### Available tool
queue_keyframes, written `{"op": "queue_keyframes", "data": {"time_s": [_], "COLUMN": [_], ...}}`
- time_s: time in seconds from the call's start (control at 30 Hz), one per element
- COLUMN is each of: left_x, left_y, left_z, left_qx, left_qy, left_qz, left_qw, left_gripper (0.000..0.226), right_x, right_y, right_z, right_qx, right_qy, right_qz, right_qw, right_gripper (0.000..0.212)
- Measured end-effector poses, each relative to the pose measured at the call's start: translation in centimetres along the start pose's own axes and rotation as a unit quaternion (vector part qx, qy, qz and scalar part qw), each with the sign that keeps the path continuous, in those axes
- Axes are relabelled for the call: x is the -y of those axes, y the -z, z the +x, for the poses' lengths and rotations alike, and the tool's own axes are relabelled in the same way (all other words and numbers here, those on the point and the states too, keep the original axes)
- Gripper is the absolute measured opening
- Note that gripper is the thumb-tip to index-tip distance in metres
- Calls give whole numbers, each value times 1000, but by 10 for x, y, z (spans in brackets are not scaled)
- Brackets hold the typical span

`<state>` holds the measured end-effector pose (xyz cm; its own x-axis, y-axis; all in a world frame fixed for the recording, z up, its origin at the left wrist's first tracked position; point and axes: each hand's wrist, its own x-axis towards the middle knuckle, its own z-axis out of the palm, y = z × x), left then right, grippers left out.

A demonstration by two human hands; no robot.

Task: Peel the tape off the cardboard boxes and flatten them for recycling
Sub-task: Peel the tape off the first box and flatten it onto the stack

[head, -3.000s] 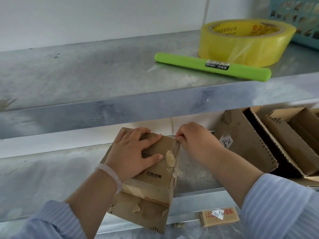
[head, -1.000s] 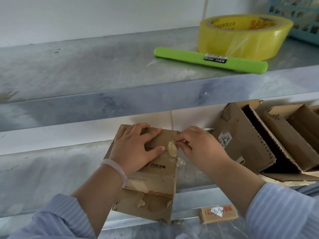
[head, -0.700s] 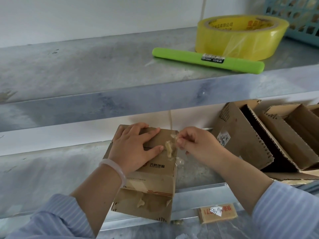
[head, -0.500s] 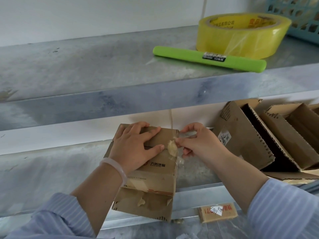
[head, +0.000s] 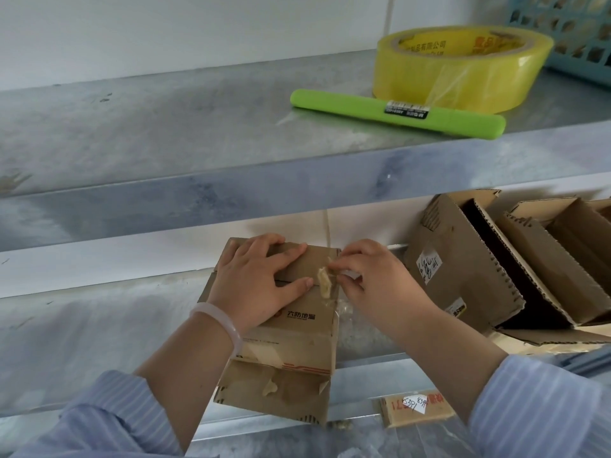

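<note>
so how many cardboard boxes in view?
3: centre box, being peeled; labelled open box and second open box leaning at right. More may be cut off at the right edge.

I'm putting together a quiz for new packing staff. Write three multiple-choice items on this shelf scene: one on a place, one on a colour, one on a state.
1. Where does the yellow tape roll lie?
A. on the upper shelf
B. inside an open box
C. on the floor

2. What colour is the long stick in front of the roll?
A. red
B. green
C. black

3. What is the right hand doing?
A. resting flat on the shelf
B. gripping the roll
C. pinching a scrap of tape at the edge of the cardboard box

Answers:
1 A: the roll sits on the upper shelf, beside the blue basket.
2 B: the stick is bright green.
3 C: its fingertips close on the scrap, while the left hand presses flat on the box.
</note>
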<state>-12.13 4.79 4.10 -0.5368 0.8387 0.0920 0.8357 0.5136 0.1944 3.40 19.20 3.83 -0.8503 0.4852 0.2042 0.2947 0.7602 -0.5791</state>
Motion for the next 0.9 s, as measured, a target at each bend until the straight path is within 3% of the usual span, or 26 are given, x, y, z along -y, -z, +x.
{"op": "queue_keyframes", "data": {"time_s": [0.2,0.3,0.47,0.57,0.77,0.9], "left_x": [0,0,-1,-1,-1,0], "left_y": [0,0,1,1,0,0], "left_z": [0,-1,-2,-2,-1,1], "left_qx": [4,5,3,4,-2,-3], "left_qy": [1,4,0,3,2,-1], "left_qz": [5,1,3,3,6,9], "left_qw": [1000,1000,1000,1000,1000,1000], "left_gripper": [67,67,70,71,70,71], "right_x": [-5,-5,-2,-4,-10,-13], "right_y": [5,4,4,3,12,11], "right_z": [1,4,6,3,2,1], "right_qx": [8,25,39,52,135,128], "right_qy": [78,47,-42,-70,-124,-180], "right_qz": [-94,-94,19,73,181,328], "right_qw": [993,994,998,994,966,919], "right_gripper": [18,17,10,19,16,10]}}
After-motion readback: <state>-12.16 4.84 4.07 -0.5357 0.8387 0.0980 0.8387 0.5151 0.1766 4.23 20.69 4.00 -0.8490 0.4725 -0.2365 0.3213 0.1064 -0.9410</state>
